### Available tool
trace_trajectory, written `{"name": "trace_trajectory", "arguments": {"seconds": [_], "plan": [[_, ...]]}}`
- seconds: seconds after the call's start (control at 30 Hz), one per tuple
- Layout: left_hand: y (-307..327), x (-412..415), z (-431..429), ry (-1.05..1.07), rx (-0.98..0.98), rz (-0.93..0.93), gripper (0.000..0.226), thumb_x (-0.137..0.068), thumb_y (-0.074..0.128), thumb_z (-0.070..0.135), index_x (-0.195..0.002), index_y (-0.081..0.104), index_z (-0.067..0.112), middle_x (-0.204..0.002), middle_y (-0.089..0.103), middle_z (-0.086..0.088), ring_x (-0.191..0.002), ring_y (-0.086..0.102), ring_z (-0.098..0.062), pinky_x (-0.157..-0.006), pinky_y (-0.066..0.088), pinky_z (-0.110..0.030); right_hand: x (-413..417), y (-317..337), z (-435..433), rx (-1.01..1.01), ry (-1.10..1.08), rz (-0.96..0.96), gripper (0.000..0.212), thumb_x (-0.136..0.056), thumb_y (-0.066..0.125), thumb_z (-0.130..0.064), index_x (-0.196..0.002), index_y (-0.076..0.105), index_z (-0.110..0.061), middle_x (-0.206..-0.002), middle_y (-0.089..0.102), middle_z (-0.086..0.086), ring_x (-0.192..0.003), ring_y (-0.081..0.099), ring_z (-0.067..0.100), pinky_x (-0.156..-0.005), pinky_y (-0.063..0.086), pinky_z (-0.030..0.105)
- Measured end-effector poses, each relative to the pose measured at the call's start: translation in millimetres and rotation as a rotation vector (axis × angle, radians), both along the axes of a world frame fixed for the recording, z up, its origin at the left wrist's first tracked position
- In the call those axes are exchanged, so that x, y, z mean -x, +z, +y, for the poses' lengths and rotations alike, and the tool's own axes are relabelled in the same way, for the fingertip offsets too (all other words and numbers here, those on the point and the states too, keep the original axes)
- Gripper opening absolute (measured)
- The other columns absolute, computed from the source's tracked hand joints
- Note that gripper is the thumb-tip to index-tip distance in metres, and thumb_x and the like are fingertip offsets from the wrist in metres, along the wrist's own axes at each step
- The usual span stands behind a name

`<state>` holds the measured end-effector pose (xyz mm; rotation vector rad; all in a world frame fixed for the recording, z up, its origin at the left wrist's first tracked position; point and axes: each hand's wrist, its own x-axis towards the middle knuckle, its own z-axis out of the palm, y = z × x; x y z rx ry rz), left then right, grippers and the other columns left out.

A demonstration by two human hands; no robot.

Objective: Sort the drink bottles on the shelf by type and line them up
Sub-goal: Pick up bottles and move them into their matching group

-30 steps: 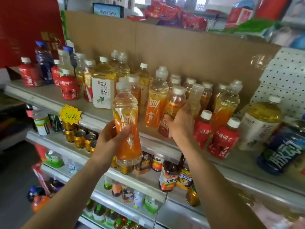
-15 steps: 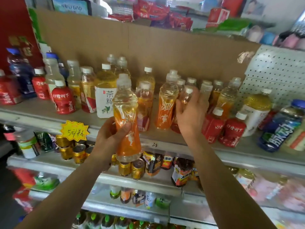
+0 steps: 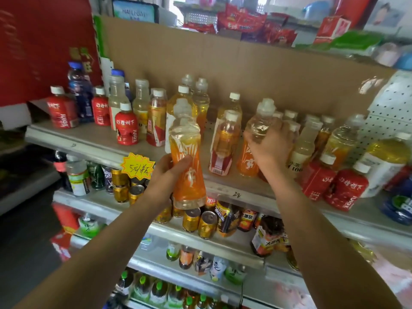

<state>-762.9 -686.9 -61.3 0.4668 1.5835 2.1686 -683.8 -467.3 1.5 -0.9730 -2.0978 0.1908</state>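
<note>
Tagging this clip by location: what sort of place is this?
Probably a small shop: tiered metal shelves crowded with drink bottles, a handwritten yellow price tag, and snack packets above.

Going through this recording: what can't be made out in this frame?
- Shelved orange bottle, head view: the right hand gripping it covers part of its label.
- Held orange bottle, head view: the left hand hides its lower left side.
- Blue bottle, head view: cut by the right edge, blurred.
- Bottom-shelf bottles, head view: blurred, labels unreadable.
</note>
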Motion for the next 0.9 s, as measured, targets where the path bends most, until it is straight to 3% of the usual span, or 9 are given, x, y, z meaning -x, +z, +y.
{"name": "trace_trajectory", "arguments": {"seconds": [0.13,0.3,0.43,0.5,0.67,0.73,0.9], "plan": [[3,3,-11,0.036,-0.009,-0.06,0.019,-0.091,0.064,0.029,-0.109,0.062,0.023,-0.108,0.071,-0.01,-0.096,0.069,-0.028,-0.08,0.056,-0.041,-16,7,-16,0.004,0.145,0.146,0.079,-0.088,0.072,-0.045,-0.147,0.035,-0.008,-0.145,0.039,0.021,-0.13,0.047,0.04,-0.101,0.045,0.046],[7,11,-38,0.072,-0.031,-0.017,0.019,-0.086,0.066,0.035,-0.102,0.06,0.026,-0.102,0.071,-0.007,-0.095,0.069,-0.029,-0.088,0.055,-0.049,-17,32,-41,-0.042,0.217,0.076,0.08,-0.088,0.061,-0.061,-0.15,0.031,-0.02,-0.15,0.038,0.016,-0.134,0.044,0.039,-0.105,0.043,0.05],[7,30,-68,0.107,-0.05,-0.006,0.023,-0.084,0.066,0.038,-0.103,0.057,0.029,-0.106,0.07,-0.006,-0.092,0.07,-0.025,-0.07,0.057,-0.036,11,38,-68,0.086,0.374,0.086,0.082,-0.082,0.06,-0.067,-0.146,0.04,-0.021,-0.144,0.049,0.01,-0.13,0.05,0.034,-0.103,0.044,0.044],[8,47,-82,0.129,-0.037,0.006,0.016,-0.087,0.064,0.036,-0.1,0.057,0.03,-0.105,0.07,-0.005,-0.093,0.069,-0.024,-0.071,0.055,-0.036,31,37,-82,0.11,0.421,0.1,0.078,-0.081,0.063,-0.065,-0.142,0.043,-0.021,-0.141,0.051,0.009,-0.126,0.053,0.03,-0.098,0.044,0.037],[16,101,-112,0.105,-0.026,0.069,0.025,-0.078,0.066,0.042,-0.1,0.057,0.033,-0.108,0.069,-0.005,-0.095,0.069,-0.025,-0.081,0.054,-0.043,79,36,-109,-0.003,0.314,0.031,0.079,-0.087,0.063,-0.058,-0.149,0.038,-0.016,-0.151,0.042,0.011,-0.137,0.045,0.031,-0.108,0.039,0.045],[22,120,-121,0.082,-0.023,0.086,0.015,-0.083,0.063,0.037,-0.096,0.056,0.034,-0.102,0.069,-0.003,-0.09,0.067,-0.024,-0.078,0.053,-0.041,98,34,-115,0.007,0.233,-0.015,0.081,-0.088,0.061,-0.06,-0.15,0.036,-0.014,-0.153,0.042,0.013,-0.137,0.045,0.033,-0.108,0.041,0.047],[28,163,-131,0.005,0.015,0.117,0.015,-0.083,0.064,0.042,-0.095,0.055,0.037,-0.104,0.067,0.002,-0.096,0.066,-0.023,-0.089,0.051,-0.046,132,12,-122,0.052,0.063,-0.055,0.066,-0.093,0.058,-0.058,-0.136,0.042,-0.01,-0.125,0.06,0.013,-0.108,0.064,0.032,-0.084,0.054,0.041]]}}
